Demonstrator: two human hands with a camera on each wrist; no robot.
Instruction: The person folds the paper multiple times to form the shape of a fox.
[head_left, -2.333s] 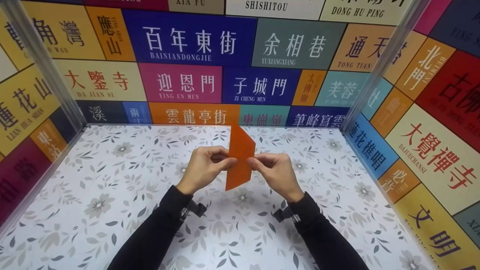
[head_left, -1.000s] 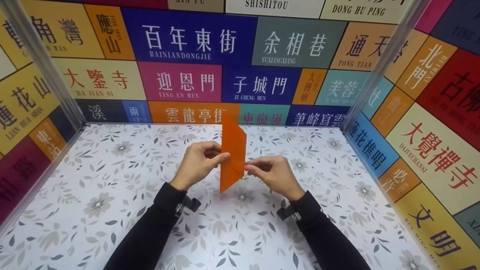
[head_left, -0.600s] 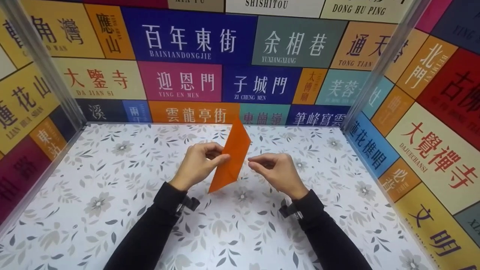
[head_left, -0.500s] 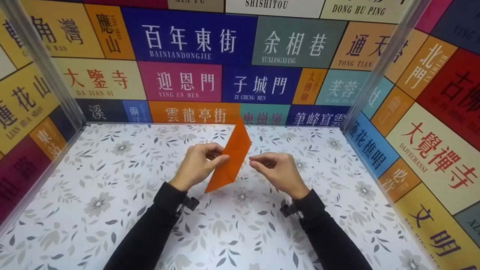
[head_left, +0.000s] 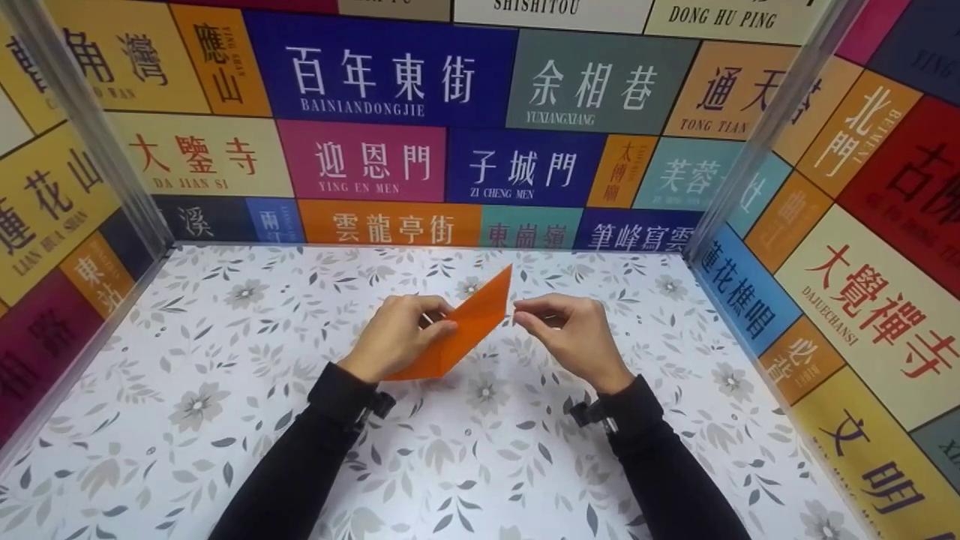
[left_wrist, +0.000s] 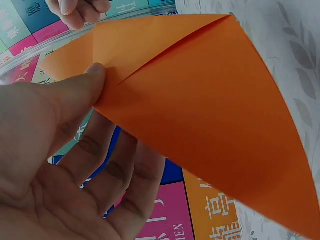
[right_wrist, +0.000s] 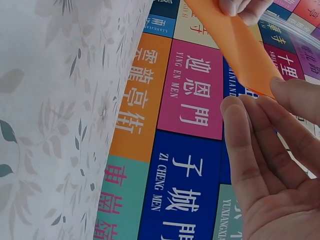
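A folded sheet of orange paper (head_left: 469,330) is held up slantwise above the table, its upper corner leaning right. My left hand (head_left: 401,334) pinches its left edge between thumb and fingers. In the left wrist view, a diagonal fold line crosses the orange paper (left_wrist: 210,100), and the thumb of the left hand (left_wrist: 75,130) presses near its edge. My right hand (head_left: 574,330) is just right of the paper with thumb and index finger bent towards each other and nothing between them. In the right wrist view, the fingertips of the right hand (right_wrist: 270,150) are close to a paper corner.
Under both hands is a white table (head_left: 480,465) with a grey flower and leaf pattern. Behind it stands a wall (head_left: 375,82) of coloured panels with Chinese lettering, and similar walls rise on the left and right. Dark camera mounts (head_left: 596,412) sit at the wrists.
The right hand has let go of the paper's right edge and moved slightly right. The left hand has turned the orange paper from upright to a slant, its top leaning right and lower.
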